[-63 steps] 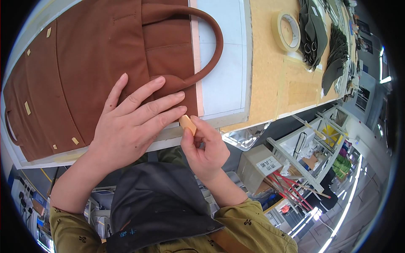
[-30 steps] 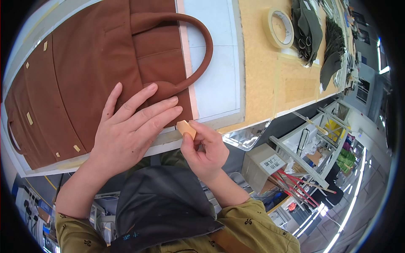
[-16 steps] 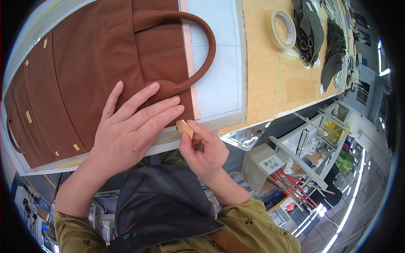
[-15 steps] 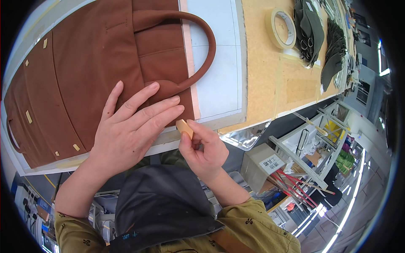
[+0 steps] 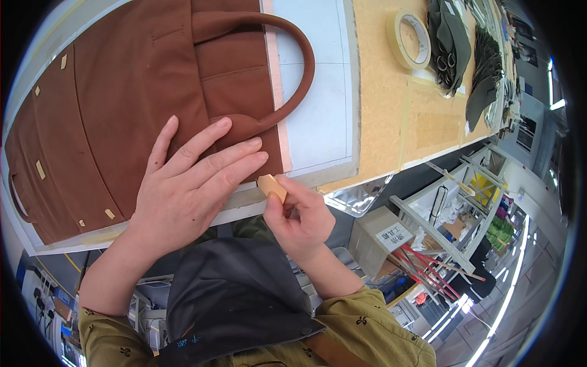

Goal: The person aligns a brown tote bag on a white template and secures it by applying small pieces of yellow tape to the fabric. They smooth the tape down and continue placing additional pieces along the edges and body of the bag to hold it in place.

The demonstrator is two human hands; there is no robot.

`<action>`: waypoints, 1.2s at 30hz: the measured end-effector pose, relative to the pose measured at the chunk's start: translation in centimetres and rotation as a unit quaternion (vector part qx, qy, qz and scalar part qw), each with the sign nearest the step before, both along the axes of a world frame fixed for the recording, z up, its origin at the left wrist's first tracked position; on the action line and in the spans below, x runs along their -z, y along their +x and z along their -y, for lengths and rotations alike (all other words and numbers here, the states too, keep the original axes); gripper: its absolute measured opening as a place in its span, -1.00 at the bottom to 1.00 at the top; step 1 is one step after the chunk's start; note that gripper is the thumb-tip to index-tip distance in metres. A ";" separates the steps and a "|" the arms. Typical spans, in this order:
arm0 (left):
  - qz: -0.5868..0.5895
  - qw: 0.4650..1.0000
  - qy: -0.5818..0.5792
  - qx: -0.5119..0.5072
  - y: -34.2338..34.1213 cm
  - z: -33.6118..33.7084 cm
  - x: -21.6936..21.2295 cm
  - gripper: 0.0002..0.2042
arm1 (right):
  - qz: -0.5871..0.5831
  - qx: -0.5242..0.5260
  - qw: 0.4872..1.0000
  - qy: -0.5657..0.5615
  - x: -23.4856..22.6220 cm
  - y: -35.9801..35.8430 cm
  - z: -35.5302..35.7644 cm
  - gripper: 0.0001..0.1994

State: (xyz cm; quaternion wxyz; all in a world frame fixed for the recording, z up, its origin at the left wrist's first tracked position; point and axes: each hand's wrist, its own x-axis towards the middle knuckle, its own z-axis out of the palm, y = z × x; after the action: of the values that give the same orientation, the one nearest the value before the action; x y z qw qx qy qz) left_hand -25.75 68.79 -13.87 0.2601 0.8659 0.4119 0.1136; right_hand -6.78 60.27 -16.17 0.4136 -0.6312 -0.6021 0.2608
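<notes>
A brown handbag [image 5: 134, 73] lies flat, its rounded handle [image 5: 310, 67] looping out to the right. My left hand [image 5: 186, 177] rests on it with fingers spread, the fingertips by the lower end of the handle. Just right of it, my right hand [image 5: 301, 219] pinches a small tan block [image 5: 271, 187] between thumb and fingers. The block is at the bag's lower right corner; whether it touches the edge I cannot tell. Several bits of pale tape [image 5: 41, 169] stick to the bag's left part. My left palm and wrist cover some of its near edge.
Under the bag is a white board [image 5: 315, 104] with drawn lines. Farther right on the tan tabletop [image 5: 379, 140] are a roll of masking tape [image 5: 408, 40] and dark strap pieces [image 5: 449, 46] with metal rings. A grey box [image 5: 379, 241] and a metal rack [image 5: 437, 229] stand beyond the table edge.
My right hand has shifted slightly to the right, and the block in it has turned a little. The left hand keeps its place on the bag.
</notes>
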 end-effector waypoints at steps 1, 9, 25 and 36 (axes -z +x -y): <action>0.000 1.000 -0.001 0.001 0.0 0.0 0.0 -0.47 | -0.014 0.004 1.000 -0.004 0.1 0.1 0.2 -0.66; 0.005 1.000 -0.003 0.002 -0.1 0.0 0.1 -0.46 | -0.055 0.036 0.998 -0.001 0.8 -0.1 0.8 -0.67; 0.006 1.000 0.018 0.010 -0.2 0.2 0.0 -0.46 | -0.141 0.011 0.990 -0.023 -1.2 1.5 0.2 -0.68; 0.085 0.996 -0.011 0.018 -1.7 0.0 -0.1 -0.45 | -0.277 0.015 0.959 -0.061 -4.8 0.6 -5.8 -0.67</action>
State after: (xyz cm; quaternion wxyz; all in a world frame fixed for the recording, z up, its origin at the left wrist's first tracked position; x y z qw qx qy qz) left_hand -27.46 68.82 -13.81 0.3058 0.8574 0.3738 0.1780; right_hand -6.19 66.12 -11.41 0.5286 -0.5674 -0.4373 0.4554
